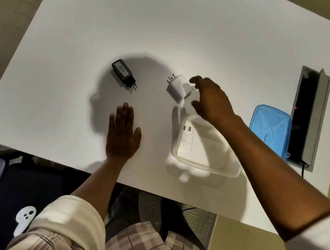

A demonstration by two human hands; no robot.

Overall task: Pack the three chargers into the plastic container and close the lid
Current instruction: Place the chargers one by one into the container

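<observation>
While left hand (123, 132) lies flat, right hand (209, 98) fingers (193, 79) spread beside white charger (179, 87).

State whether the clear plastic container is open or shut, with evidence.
Open: the clear plastic container has no lid on; its blue plastic lid lies apart on the table.

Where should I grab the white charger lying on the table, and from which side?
Pinch the white charger across its flat body sides, coming from its pinless right end, where the right hand is already open. The pins stick out at its far left corner, so avoid that end.
</observation>
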